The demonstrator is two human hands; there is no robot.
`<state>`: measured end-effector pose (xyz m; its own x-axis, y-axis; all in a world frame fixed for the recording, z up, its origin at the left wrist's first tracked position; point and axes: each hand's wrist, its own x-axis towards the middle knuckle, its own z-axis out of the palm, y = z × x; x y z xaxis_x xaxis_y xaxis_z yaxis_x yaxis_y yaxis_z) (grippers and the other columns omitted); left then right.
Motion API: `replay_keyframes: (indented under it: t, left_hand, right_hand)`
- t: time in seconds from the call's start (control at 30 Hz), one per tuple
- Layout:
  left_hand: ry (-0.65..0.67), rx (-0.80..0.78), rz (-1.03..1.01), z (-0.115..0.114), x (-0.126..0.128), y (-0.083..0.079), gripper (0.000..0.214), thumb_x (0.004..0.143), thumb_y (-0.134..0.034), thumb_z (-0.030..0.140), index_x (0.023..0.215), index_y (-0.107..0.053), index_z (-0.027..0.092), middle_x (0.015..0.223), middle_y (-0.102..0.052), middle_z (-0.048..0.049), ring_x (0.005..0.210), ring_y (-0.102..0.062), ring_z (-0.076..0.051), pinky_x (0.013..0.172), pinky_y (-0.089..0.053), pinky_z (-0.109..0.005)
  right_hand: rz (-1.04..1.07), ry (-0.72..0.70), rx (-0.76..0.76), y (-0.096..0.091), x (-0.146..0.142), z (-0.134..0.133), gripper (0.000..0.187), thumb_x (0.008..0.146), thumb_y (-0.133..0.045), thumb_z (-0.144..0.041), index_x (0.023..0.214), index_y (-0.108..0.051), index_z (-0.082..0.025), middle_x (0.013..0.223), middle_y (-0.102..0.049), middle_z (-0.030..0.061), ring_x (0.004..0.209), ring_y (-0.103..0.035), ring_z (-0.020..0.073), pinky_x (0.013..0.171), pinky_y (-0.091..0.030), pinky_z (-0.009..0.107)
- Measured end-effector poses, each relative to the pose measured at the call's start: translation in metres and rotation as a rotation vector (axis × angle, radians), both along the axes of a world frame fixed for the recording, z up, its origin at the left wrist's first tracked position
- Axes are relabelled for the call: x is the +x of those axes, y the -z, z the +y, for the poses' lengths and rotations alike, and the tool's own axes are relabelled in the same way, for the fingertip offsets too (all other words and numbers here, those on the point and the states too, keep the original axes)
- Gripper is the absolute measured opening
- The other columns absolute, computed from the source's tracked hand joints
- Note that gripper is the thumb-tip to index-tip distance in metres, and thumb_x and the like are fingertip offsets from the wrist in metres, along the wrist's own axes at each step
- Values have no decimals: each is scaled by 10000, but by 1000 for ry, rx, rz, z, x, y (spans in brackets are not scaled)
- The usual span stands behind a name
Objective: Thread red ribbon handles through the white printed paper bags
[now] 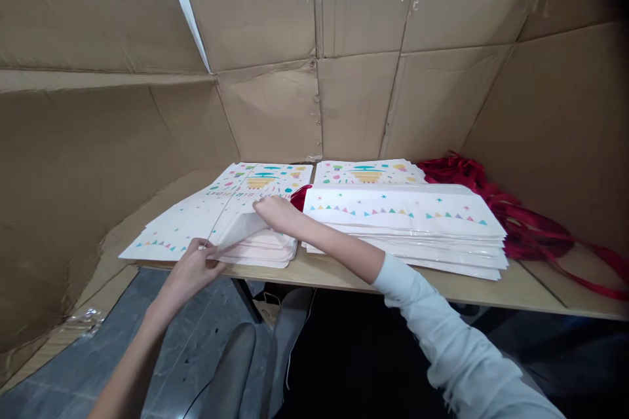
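On the left of the table lies a spread of white paper sheets [196, 206] printed with a birthday cake, letters, stars and bunting. My left hand [196, 266] pinches the lower edge of a lifted white paper flap [240, 229] on this pile. My right hand [279, 213] is closed on the upper corner of the same flap, its fingertips partly hidden. Just right of my right hand, a stack of folded white printed paper [393, 206] rests on the table, its layers loosely aligned. Behind it sits another printed sheet pile [368, 173].
Tangled dark red ribbon [535, 229] is heaped at the right and trails over the table [535, 285]. Cardboard walls [270, 111] enclose the back and sides. Below the front edge are a grey chair [230, 366] and a tiled floor [171, 334].
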<state>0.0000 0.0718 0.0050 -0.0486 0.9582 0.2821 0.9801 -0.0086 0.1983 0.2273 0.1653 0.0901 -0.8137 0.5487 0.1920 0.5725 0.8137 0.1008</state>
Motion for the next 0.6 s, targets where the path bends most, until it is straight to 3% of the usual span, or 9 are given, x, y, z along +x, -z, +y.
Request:
replay_keyframes:
  t: [0.13,0.23,0.3,0.43,0.6]
  left_hand:
    - [-110,98,-32,-7,-3,-4,437,765,-423,525,605,-601,160,890,-587,-140,767,-594,-260,733,-466,-358]
    - [-192,309,-29,-17,-2,-6,451,790,-415,534,603,-588,162,882,-592,-137,698,-568,-236,656,-450,-348]
    - [-197,517,-47,-25,2,-9,417,824,-439,502,670,-625,162,925,-598,-119,693,-551,-205,657,-447,-333]
    - [-135,839,-138,-27,12,-18,236,848,-541,403,839,-695,225,917,-608,-47,612,-479,-145,616,-422,-307]
    - [34,896,-268,11,48,-14,194,832,-568,300,898,-735,224,887,-627,-42,558,-441,-106,572,-391,-278]
  right_hand:
    - [78,-189,233,-21,-28,-2,269,955,-373,-74,1128,-578,-85,1104,-641,107,1043,-584,190,850,-468,289]
    - [163,-375,461,-36,-33,-21,332,982,-278,-82,1090,-590,-114,1112,-621,89,1078,-540,170,917,-427,293]
    - [255,-417,569,-44,-19,-29,385,982,-222,-68,1055,-596,-117,1082,-615,86,1077,-528,173,930,-416,302]
    - [391,-270,626,-49,46,-17,340,970,-268,-58,1041,-599,-89,1027,-621,108,1001,-547,175,898,-442,310]
    - [571,-65,633,-38,157,-4,319,952,-316,-56,1047,-616,-106,1027,-641,120,1013,-562,183,875,-482,317]
